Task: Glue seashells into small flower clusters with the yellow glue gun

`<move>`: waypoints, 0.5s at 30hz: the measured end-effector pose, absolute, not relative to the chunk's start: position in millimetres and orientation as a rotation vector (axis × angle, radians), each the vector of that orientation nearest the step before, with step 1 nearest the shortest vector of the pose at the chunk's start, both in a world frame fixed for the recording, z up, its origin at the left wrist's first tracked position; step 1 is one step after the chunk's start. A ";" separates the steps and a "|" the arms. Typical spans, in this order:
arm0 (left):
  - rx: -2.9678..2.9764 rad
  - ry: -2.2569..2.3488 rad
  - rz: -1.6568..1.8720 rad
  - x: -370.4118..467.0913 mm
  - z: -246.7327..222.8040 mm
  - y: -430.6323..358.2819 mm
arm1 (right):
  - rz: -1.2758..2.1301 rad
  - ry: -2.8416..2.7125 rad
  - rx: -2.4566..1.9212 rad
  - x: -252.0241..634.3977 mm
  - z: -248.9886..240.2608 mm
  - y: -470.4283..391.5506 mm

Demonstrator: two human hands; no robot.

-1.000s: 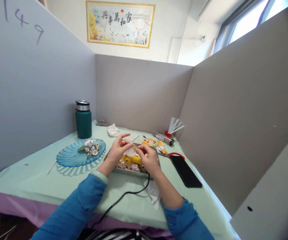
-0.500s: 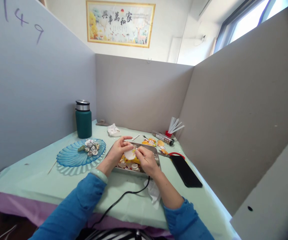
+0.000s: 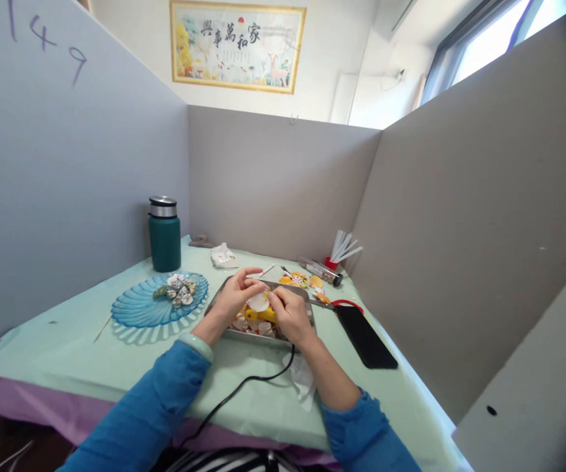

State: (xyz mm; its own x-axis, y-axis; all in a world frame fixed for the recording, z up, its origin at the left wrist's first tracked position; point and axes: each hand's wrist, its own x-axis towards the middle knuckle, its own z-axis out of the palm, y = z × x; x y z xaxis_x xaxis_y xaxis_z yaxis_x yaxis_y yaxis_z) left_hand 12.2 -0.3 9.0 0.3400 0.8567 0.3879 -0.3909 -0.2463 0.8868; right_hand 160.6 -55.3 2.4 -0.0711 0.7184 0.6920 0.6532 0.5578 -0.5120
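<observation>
Above a metal tray, my two hands meet at a white seashell. My left hand pinches the shell's upper edge between thumb and fingers. From the other side, my right hand is closed on its right edge, where a small yellow bit shows. Beneath the shell, a yellow glue gun lies in the tray among loose shells, partly hidden by my hands. Its black cord runs over the table's front edge.
At left are a blue scalloped plate holding small shells and a green bottle. To the right lie a black phone, red-handled scissors and a clear tube. Glue sticks stand in a red cup. Grey partitions enclose the table.
The shell and my fingertips have shifted slightly to the right, and more of the yellow glue gun shows below them. My grip on the shell looks the same.
</observation>
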 end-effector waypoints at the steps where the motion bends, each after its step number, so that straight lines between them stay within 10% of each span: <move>1: 1.351 0.479 1.268 12.2 8.9 -0.2 | 0.072 -1.779 -1.138 160.2 2.8 -55.9; 15: 1.294 0.472 1.279 8.3 9.6 0.6 | 0.060 -1.821 -1.046 158.4 2.4 -57.1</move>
